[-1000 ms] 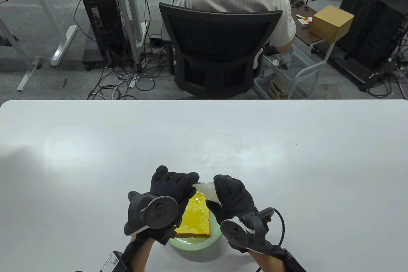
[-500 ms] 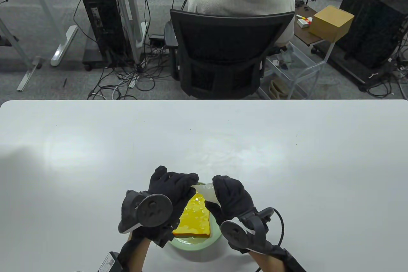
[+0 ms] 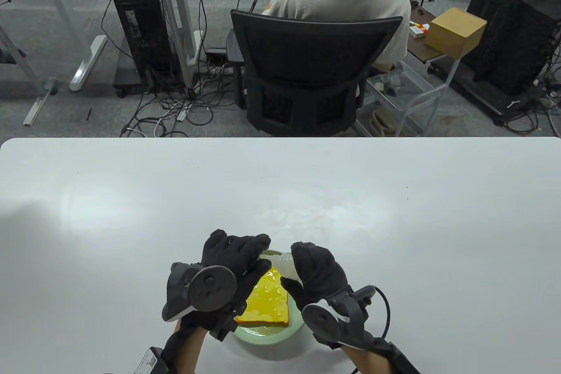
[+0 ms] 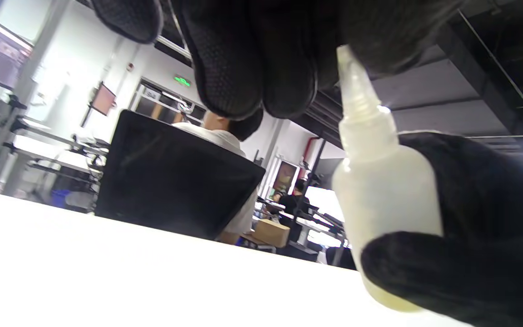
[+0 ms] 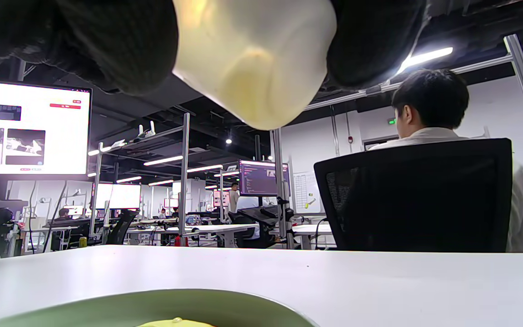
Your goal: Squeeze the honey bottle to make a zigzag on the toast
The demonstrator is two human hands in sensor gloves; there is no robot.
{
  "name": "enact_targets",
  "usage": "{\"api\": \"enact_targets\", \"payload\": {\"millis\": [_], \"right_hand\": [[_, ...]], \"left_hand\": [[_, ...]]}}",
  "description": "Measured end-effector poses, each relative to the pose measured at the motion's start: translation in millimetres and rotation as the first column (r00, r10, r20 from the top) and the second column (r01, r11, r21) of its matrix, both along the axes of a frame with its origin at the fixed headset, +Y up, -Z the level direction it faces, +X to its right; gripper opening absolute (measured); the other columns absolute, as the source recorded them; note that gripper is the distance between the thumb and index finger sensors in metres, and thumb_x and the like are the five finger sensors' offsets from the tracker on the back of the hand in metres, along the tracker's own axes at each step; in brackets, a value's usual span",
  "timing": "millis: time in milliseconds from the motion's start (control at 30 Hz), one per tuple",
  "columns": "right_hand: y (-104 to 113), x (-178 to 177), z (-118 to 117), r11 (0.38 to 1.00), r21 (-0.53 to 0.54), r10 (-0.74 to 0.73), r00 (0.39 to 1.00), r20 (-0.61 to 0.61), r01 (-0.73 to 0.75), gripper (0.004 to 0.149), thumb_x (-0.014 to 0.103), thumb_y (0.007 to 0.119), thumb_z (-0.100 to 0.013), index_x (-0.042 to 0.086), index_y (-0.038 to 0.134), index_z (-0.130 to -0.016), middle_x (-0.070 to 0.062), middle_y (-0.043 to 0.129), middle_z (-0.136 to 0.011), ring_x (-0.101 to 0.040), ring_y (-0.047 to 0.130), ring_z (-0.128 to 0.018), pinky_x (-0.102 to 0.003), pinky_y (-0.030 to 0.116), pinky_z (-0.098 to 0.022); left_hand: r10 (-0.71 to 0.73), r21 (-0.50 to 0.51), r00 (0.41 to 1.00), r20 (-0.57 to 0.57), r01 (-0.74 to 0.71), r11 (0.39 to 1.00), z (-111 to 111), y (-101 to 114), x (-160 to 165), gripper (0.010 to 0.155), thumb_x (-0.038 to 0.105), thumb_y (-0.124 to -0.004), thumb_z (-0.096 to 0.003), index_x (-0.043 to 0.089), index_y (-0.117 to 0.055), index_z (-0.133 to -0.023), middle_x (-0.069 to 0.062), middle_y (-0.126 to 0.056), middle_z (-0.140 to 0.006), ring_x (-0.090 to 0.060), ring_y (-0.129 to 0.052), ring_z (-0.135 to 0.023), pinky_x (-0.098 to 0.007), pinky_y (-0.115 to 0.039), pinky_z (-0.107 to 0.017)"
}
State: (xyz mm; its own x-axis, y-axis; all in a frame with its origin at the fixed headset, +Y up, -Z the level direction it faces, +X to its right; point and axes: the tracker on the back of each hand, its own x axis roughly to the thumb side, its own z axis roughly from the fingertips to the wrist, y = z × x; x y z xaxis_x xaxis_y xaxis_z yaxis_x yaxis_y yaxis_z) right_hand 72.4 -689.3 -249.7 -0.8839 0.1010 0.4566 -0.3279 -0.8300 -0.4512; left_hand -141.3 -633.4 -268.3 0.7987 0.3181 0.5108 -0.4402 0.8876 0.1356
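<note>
A yellow slice of toast [image 3: 268,301] with glossy honey drops lies on a pale green plate [image 3: 292,329] near the table's front edge. My right hand [image 3: 316,269] grips a translucent honey bottle [image 3: 285,263], held on its side above the plate's far part, nozzle pointing left. The bottle also shows in the left wrist view [image 4: 382,200] and the right wrist view [image 5: 254,59]. My left hand [image 3: 236,255] is at the nozzle tip, fingers touching it [image 4: 350,61]; its palm hides the toast's left edge.
The white table [image 3: 131,216] stretches wide to the left, right and far side of the plate. Beyond its far edge a person sits in a black office chair [image 3: 307,76], back turned. The plate rim shows in the right wrist view [image 5: 152,302].
My left hand has shifted slightly left and toward me, uncovering a bit more toast. The right hand and bottle have hardly moved. The seated person has shifted.
</note>
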Motion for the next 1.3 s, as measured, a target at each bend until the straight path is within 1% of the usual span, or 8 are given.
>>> {"api": "enact_targets", "payload": {"millis": [133,300,433,567,800,1000,1167,1300], "right_hand": [[1.1,-0.8,1.1,1.000,0.007,0.000,1.000,-0.003,0.000,0.077,0.047,0.085,-0.047,0.008,0.056,-0.108,-0.019,0.073,-0.099,-0.043,0.084,-0.082,-0.051,0.083,-0.056],[-1.1,-1.6,0.3,1.000,0.005,0.022,1.000,0.000,-0.022,0.077,0.047,0.085,-0.047,0.009,0.056,-0.108,-0.019,0.073,-0.099,-0.043,0.084,-0.083,-0.051,0.083,-0.056],[-1.4,-0.5,-0.8,1.000,0.002,0.016,1.000,0.004,-0.016,0.077,0.047,0.085,-0.047,0.009,0.056,-0.108,-0.019,0.073,-0.099,-0.043,0.084,-0.083,-0.051,0.083,-0.056],[-0.9,-0.5,-0.5,1.000,0.001,0.005,1.000,-0.001,-0.005,0.077,0.047,0.085,-0.047,0.009,0.056,-0.108,-0.019,0.073,-0.099,-0.043,0.084,-0.083,-0.051,0.083,-0.056],[-0.9,-2.1,0.0,1.000,-0.007,0.021,1.000,0.001,-0.021,0.077,0.047,0.085,-0.047,0.009,0.056,-0.108,-0.019,0.073,-0.099,-0.043,0.084,-0.083,-0.051,0.083,-0.056],[2.2,3.0,-2.5,0.998,-0.042,-0.038,0.999,0.008,0.039,0.077,0.047,0.083,-0.049,0.009,0.054,-0.109,-0.021,0.072,-0.100,-0.045,0.084,-0.084,-0.053,0.082,-0.058],[9.1,9.1,-4.3,0.976,-0.126,-0.179,0.984,-0.006,0.177,0.077,0.046,0.081,-0.050,0.009,0.050,-0.110,-0.023,0.068,-0.100,-0.046,0.084,-0.085,-0.055,0.082,-0.059],[6.2,11.6,-10.1,0.913,-0.283,-0.317,0.948,-0.042,0.293,0.078,0.044,0.081,-0.050,0.009,0.047,-0.111,-0.024,0.064,-0.102,-0.046,0.083,-0.084,-0.055,0.083,-0.058]], "left_hand": [[-0.019,0.047,0.999,-0.028,0.021,0.999,0.8,-0.1,5.1,0.050,0.043,-0.080,-0.0454,0.023,-0.087,-0.091,0.002,-0.097,-0.078,-0.019,-0.102,-0.066,-0.061,-0.069,-0.072],[-0.077,0.077,0.991,-0.108,0.086,0.993,-0.7,-4.6,7.0,0.051,0.055,-0.066,-0.0473,0.024,-0.095,-0.076,0.004,-0.102,-0.063,-0.019,-0.104,-0.053,-0.061,-0.070,-0.070],[-0.034,0.053,0.996,-0.080,0.038,0.998,-0.4,-2.1,0.6,0.064,0.060,-0.066,-0.0459,0.023,-0.086,-0.094,-0.001,-0.096,-0.082,-0.023,-0.100,-0.070,-0.065,-0.063,-0.073],[0.000,-0.009,1.000,-0.010,0.000,1.000,-1.4,-0.7,-0.2,0.050,0.046,-0.079,-0.0480,0.024,-0.087,-0.092,0.003,-0.097,-0.080,-0.020,-0.102,-0.068,-0.063,-0.066,-0.073],[-0.074,0.018,0.993,-0.093,0.076,0.997,-0.4,-0.8,2.0,0.048,0.048,-0.070,-0.0492,0.023,-0.090,-0.085,0.004,-0.099,-0.071,-0.018,-0.102,-0.061,-0.062,-0.067,-0.072],[-0.027,0.041,0.976,-0.217,0.037,0.998,2.7,11.3,-32.4,0.047,0.046,-0.074,-0.0491,0.024,-0.089,-0.089,0.003,-0.098,-0.077,-0.020,-0.101,-0.067,-0.064,-0.065,-0.073],[-0.254,-0.082,0.884,-0.393,0.241,0.967,-6.8,-3.6,-76.9,0.047,0.043,-0.082,-0.0472,0.025,-0.089,-0.090,0.003,-0.099,-0.079,-0.019,-0.103,-0.069,-0.064,-0.066,-0.073],[-0.492,-0.382,0.763,-0.419,0.343,0.858,-28.1,-51.7,-104.4,0.046,0.040,-0.088,-0.0459,0.029,-0.089,-0.090,0.004,-0.098,-0.081,-0.018,-0.102,-0.072,-0.065,-0.065,-0.074]]}}
